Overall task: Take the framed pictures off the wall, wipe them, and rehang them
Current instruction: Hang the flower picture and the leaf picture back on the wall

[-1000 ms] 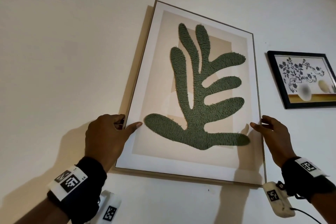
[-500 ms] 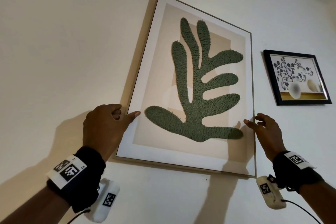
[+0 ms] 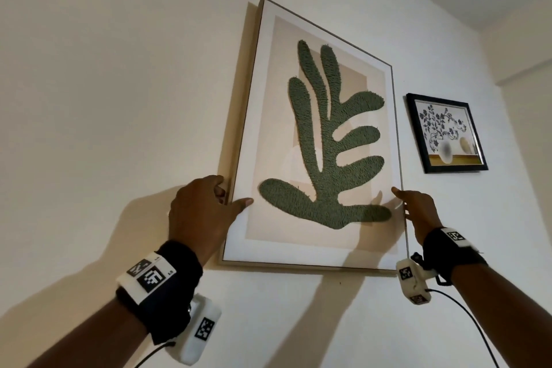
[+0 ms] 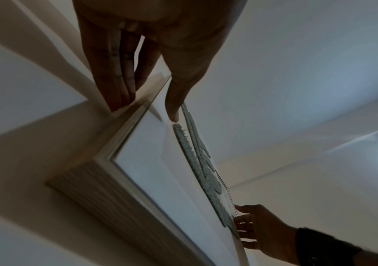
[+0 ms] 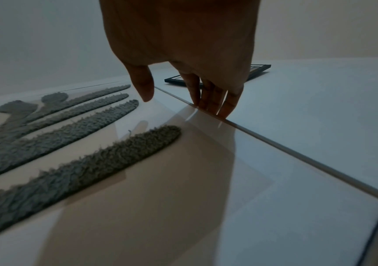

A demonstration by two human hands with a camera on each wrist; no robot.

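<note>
Hands on either side of the large framed picture (image 3: 313, 140), I have it up against the wall (image 3: 119, 98). My left hand (image 3: 198, 215) grips its left edge low down: the fingers (image 4: 117, 84) lie straight along the outer side of the frame, and the thumb (image 3: 243, 203) lies across the front over the white mount, so the edge sits pinched between them. My right hand (image 3: 418, 212) meets the right edge at about the same height; the fingertips (image 5: 215, 104) touch the thin frame rim, the thumb (image 5: 143, 84) reaches over the glass without clearly touching it, and the fingers look nearly straight rather than wrapped round. The picture shows a green tufted leaf shape (image 3: 328, 152) on beige paper. Its left side stands a little off the wall, with a shadow behind it, and the whole frame leans slightly to the right at the top. A small black-framed picture (image 3: 445, 133) of flowers hangs on the wall just right of it, apart from my right hand. Each wrist wears a black band with a camera.
</note>
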